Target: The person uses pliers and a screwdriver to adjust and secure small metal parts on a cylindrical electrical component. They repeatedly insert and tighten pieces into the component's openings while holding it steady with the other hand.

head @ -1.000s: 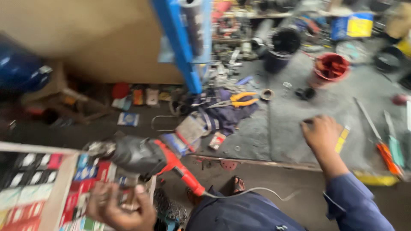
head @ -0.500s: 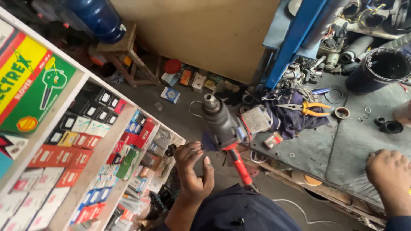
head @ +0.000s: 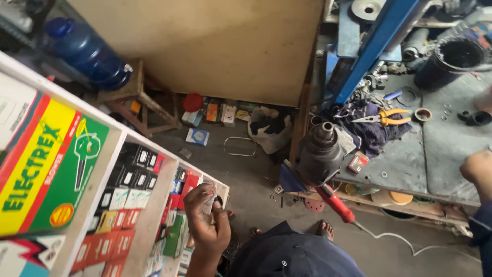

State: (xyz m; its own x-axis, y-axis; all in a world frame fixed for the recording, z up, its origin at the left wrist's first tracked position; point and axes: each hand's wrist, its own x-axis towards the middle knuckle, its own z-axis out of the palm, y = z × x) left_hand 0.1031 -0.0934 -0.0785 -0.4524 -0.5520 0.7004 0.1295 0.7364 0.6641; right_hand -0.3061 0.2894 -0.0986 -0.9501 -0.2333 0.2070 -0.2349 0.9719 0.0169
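Head view:
Left hand (head: 206,221): yours, raised beside the shelf (head: 148,215) of small boxes, fingers pinching a small pale scrap (head: 208,204).
Right hand (head: 477,169): resting on the workbench (head: 435,154); cannot tell its grip.
Power tool (head: 322,154): lying at the bench edge, near the pliers (head: 382,118).

To my left I see a white shelf unit (head: 146,225) packed with rows of small boxes (head: 130,187), black, white, red and green. Nearer left stands a large flat carton (head: 48,169) in yellow, red and green. Farther off, small packets (head: 218,113) line the wall's foot, with a blue-and-white box (head: 197,136) on the floor beside them. A little red box (head: 357,162) lies on the bench to the right.
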